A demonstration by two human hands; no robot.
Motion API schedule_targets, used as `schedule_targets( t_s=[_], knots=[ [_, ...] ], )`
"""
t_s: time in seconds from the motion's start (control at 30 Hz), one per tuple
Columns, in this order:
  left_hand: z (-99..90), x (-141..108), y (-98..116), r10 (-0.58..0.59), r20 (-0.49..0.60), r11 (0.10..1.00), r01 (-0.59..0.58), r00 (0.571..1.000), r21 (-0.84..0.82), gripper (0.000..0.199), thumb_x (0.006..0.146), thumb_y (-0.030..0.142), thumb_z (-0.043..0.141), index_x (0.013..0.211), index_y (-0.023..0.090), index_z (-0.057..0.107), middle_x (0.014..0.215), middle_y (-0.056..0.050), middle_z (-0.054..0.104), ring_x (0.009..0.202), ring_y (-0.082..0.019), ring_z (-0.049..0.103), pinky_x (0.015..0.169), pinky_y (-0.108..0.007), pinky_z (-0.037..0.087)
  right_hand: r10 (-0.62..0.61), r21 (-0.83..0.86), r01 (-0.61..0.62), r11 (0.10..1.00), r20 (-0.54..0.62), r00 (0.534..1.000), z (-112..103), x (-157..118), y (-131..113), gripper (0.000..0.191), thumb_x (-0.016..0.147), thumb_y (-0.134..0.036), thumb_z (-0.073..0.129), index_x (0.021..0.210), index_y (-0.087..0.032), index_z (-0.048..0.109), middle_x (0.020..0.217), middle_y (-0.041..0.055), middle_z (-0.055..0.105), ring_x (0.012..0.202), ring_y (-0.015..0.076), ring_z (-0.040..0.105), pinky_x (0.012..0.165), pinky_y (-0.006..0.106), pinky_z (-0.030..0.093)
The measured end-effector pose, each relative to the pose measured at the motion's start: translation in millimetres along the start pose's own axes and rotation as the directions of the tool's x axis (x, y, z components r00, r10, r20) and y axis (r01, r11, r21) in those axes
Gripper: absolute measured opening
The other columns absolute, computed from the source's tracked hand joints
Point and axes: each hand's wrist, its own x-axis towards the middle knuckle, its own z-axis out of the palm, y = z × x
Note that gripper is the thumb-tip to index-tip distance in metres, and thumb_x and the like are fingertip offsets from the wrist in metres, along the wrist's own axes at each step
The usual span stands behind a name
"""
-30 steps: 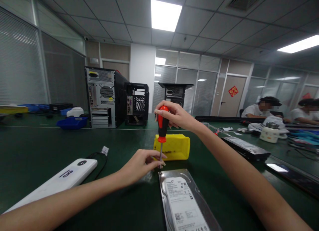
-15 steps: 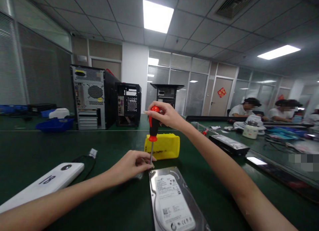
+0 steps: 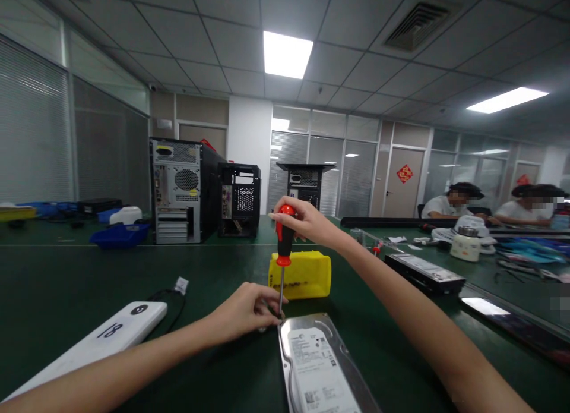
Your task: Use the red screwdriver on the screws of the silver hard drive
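Observation:
A silver hard drive with a white label lies on the green table in front of me. My right hand grips the top of a red and black screwdriver, which stands almost upright. Its tip meets the far left corner of the drive. There, my left hand is closed in a pinch around the lower shaft and tip; whatever small thing the fingertips may hold is hidden. Just behind the hands, a yellow bin rests on its side, with small dark bits visible inside.
On the left lies a white power bank marked 18, with a cable. Computer cases and a blue tray stand farther back. At right are another drive, a phone and a jar. People sit beyond.
My view has tilted up and turned slightly left, so everything appears lower and farther right. Both hands and the screwdriver stay at the same corner of the drive.

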Motion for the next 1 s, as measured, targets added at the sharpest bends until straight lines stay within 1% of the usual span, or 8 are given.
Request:
schedule_targets(
  t_s=[0.17,0.33,0.6,0.7,0.83,0.93,1.0],
  knots=[
    [1.0,0,0,-0.013,0.013,0.997,0.014,1.000,-0.079,0.033,0.075,0.023,0.065,0.106,0.011,0.063,0.094,-0.009,0.071,0.088,-0.020,0.067,0.080,-0.030,0.051,0.003,-0.027,-0.003,1.000,-0.003,1.000,-1,1,2,0.025,0.086,-0.043,0.048,0.085,-0.018,0.050,0.069,-0.0035,0.048,0.051,0.0055,0.042,0.047,0.019,0.033],
    [-0.4,-1,-2,-0.022,0.015,0.997,0.023,1.000,-0.073,0.034,0.073,0.026,0.067,0.104,0.012,0.065,0.090,-0.008,0.071,0.086,-0.021,0.067,0.076,-0.028,0.051,0.000,-0.029,-0.001,1.000,-0.015,1.000,-1,0,5,0.024,0.087,-0.041,0.048,0.084,-0.017,0.051,0.068,-0.0028,0.049,0.055,0.0075,0.043,0.050,0.020,0.032],
    [-10.5,1,-7,-0.081,0.090,0.984,0.094,0.993,-0.150,0.038,0.074,0.026,0.068,0.109,0.012,0.063,0.095,-0.009,0.071,0.091,-0.022,0.066,0.081,-0.031,0.051,0.035,-0.011,-0.035,0.999,0.002,0.999,-2,-1,6,0.023,0.087,-0.040,0.048,0.085,-0.017,0.051,0.068,-0.0030,0.048,0.051,0.0060,0.042,0.047,0.019,0.033],
    [-11.1,1,-9,-0.067,0.085,0.984,0.080,0.994,-0.157,0.039,0.074,0.026,0.068,0.109,0.011,0.063,0.095,-0.011,0.071,0.091,-0.022,0.067,0.081,-0.032,0.051,0.050,-0.004,-0.050,0.999,-0.003,0.999,-1,-1,7,0.022,0.087,-0.039,0.047,0.089,-0.017,0.050,0.071,-0.0023,0.049,0.052,0.0064,0.044,0.046,0.019,0.034],
    [-10.3,0,-7,-0.024,0.070,0.992,0.033,0.997,-0.119,0.033,0.075,0.024,0.066,0.105,0.010,0.065,0.093,-0.010,0.072,0.089,-0.022,0.067,0.080,-0.032,0.052,0.096,0.070,-0.095,0.993,-0.011,0.995,2,-3,8,0.017,0.090,-0.035,0.040,0.099,-0.020,0.041,0.076,-0.0003,0.054,0.055,0.0095,0.050,0.044,0.019,0.038],
    [-10.2,0,-3,0.009,0.046,0.996,-0.005,0.999,-0.089,0.028,0.077,0.023,0.064,0.102,0.011,0.066,0.091,-0.009,0.072,0.087,-0.020,0.067,0.080,-0.030,0.052,0.116,0.102,-0.114,0.988,-0.018,0.993,3,-4,6,0.012,0.091,-0.031,0.036,0.096,-0.020,0.039,0.076,0.0000,0.055,0.057,0.0105,0.051,0.045,0.020,0.039],
    [-10.3,0,-2,0.008,0.033,0.997,-0.005,0.999,-0.082,0.026,0.077,0.022,0.064,0.100,0.010,0.067,0.090,-0.009,0.072,0.086,-0.019,0.067,0.080,-0.029,0.051,0.126,0.076,-0.122,0.990,-0.057,0.990,6,-4,5,0.015,0.090,-0.035,0.037,0.090,-0.020,0.041,0.073,-0.0010,0.053,0.057,0.0100,0.049,0.047,0.020,0.038]
  ],
)
